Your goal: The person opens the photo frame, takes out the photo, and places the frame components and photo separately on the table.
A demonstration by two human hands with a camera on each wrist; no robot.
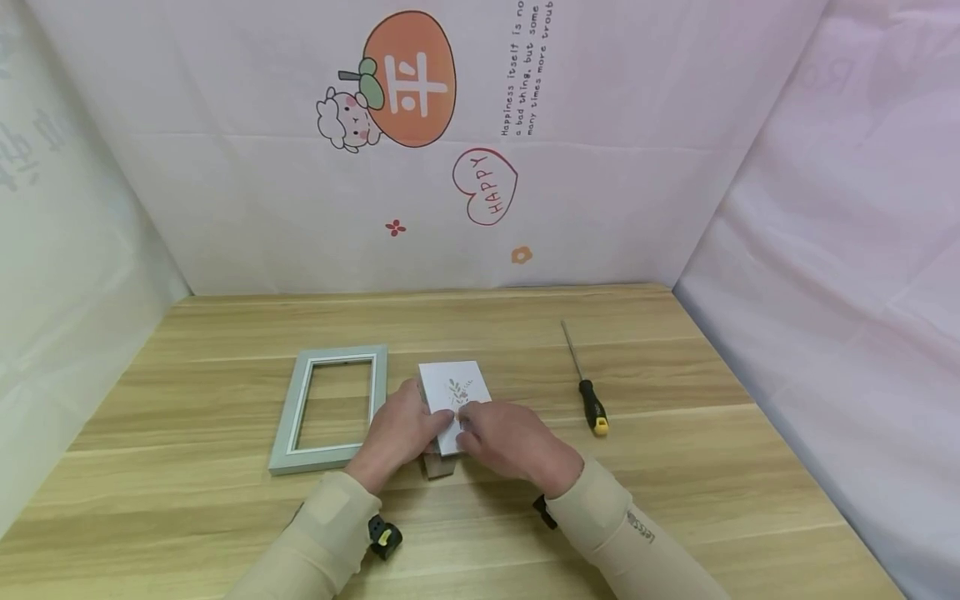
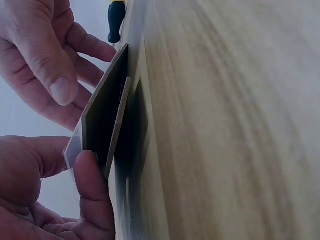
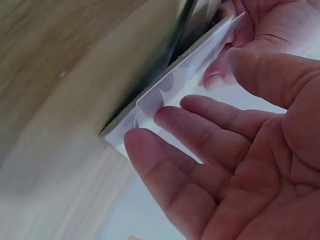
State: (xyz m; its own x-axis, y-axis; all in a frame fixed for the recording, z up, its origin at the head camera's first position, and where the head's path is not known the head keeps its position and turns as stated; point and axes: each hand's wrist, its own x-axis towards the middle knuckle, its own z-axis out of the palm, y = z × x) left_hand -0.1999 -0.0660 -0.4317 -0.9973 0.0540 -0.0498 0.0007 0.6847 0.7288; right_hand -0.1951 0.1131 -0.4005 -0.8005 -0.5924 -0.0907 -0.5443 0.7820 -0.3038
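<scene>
Near the middle of the table, a white card [image 1: 467, 375] with a printed plant sprig lies against a photo frame backing board [image 2: 102, 110]. The board is tilted, with its stand leg [image 1: 440, 467] angled out beneath it. My left hand [image 1: 401, 427] pinches the board and card at the left edge, thumb on the card's face. Over the card's right side is my right hand [image 1: 517, 440], its fingers loosely bent and spread. In the right wrist view, its fingertips [image 3: 142, 142] are right at the card's face and the thumb stands apart.
A pale grey-green photo frame [image 1: 291, 417] lies to the left, its opening showing the wood table [image 1: 675, 500]. On the right lies a screwdriver [image 1: 592, 407] with a black and yellow handle. A printed white cloth [image 1: 600, 167] hangs behind the table and along its sides.
</scene>
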